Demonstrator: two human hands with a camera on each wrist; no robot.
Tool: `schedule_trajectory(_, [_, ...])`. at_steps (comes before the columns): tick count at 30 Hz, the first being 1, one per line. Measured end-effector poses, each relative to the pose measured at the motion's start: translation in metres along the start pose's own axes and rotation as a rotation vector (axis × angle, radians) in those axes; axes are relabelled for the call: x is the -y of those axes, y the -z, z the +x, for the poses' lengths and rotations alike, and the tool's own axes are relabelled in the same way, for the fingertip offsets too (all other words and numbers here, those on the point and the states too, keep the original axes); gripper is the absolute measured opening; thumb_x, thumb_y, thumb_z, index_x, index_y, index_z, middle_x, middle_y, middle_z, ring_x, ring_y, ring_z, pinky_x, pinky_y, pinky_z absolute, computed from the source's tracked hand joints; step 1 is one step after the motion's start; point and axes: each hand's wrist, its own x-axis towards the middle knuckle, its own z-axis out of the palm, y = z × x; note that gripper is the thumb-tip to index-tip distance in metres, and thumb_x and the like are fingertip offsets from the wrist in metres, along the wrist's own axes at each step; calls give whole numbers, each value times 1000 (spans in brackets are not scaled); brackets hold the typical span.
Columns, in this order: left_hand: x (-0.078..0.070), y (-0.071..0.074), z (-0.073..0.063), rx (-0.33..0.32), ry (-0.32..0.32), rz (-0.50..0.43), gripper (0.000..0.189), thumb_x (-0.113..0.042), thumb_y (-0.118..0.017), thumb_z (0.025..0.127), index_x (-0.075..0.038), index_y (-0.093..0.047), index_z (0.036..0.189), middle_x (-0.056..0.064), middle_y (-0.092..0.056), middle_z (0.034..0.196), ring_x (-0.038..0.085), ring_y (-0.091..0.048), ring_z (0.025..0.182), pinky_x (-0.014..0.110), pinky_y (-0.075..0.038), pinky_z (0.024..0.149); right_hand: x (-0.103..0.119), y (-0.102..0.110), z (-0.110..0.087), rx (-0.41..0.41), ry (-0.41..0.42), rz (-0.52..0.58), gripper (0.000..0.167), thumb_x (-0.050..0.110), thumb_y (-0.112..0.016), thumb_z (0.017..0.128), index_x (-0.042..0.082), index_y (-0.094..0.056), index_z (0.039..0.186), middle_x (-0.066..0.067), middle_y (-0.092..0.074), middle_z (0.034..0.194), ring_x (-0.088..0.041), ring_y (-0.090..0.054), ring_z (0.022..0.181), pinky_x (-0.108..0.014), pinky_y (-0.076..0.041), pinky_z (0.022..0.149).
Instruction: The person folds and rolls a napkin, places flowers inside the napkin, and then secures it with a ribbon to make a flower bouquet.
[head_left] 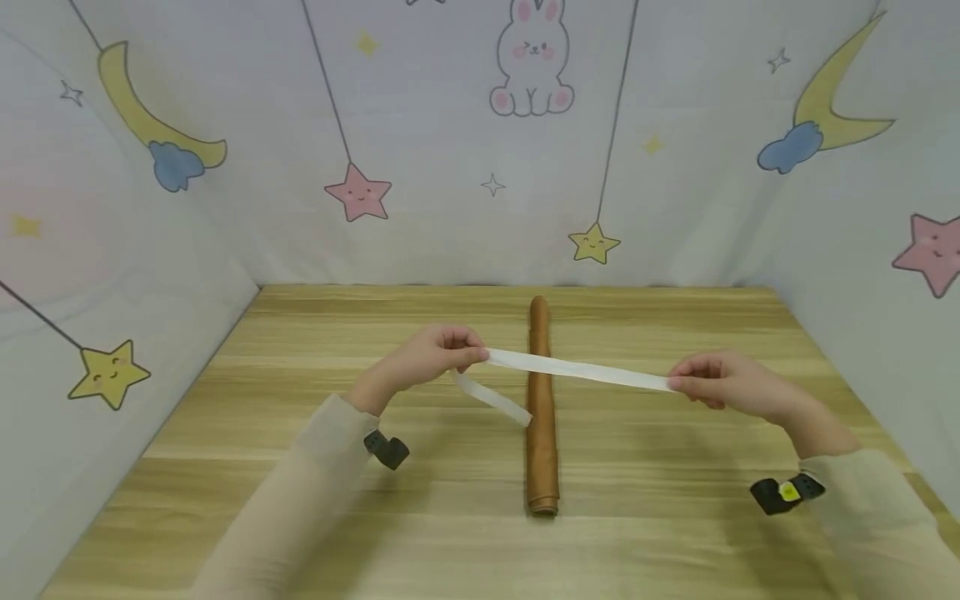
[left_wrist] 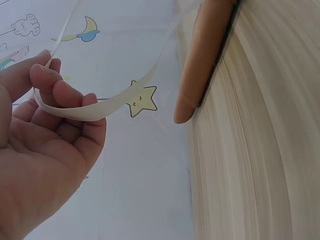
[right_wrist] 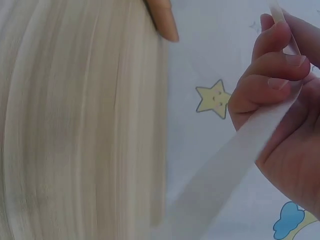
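Observation:
A white ribbon (head_left: 577, 368) is stretched between both hands above a rolled-up brown sheet (head_left: 542, 450). My left hand (head_left: 442, 354) pinches the ribbon between thumb and finger, left of the roll. From that hand a loose tail hangs toward the roll; in the left wrist view the ribbon (left_wrist: 105, 109) curves under the fingers. On the right, my right hand (head_left: 723, 383) pinches the other side of the span. The right wrist view shows the ribbon (right_wrist: 240, 145) running through the curled fingers, with a length trailing down from the palm. Layered edges show at the roll's near end.
The roll lies lengthwise on a wood-grain table (head_left: 300, 333). Pale curtains (head_left: 450, 225) printed with stars, moons and a rabbit enclose the back and sides. Small dark cameras (head_left: 386, 450) are strapped at both wrists.

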Motion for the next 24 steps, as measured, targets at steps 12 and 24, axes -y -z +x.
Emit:
schedule_trajectory(12, [29, 27, 5, -72, 22, -5, 19, -22, -60, 96, -5, -64, 89, 2, -51, 70, 19, -44, 69, 33, -39, 71, -20, 17, 9, -26, -95, 2, 32, 25, -54, 100, -4, -59, 110, 3, -43, 65, -12, -35, 52, -31, -39, 55])
schedule_trajectory(24, [37, 44, 21, -106, 88, 3, 22, -25, -60, 96, -4, -63, 91, 1, -51, 71, 21, -46, 74, 36, -42, 77, -33, 39, 17, -80, -160, -48, 34, 35, -52, 99, 3, -52, 90, 2, -35, 61, -16, -34, 54, -34, -35, 66])
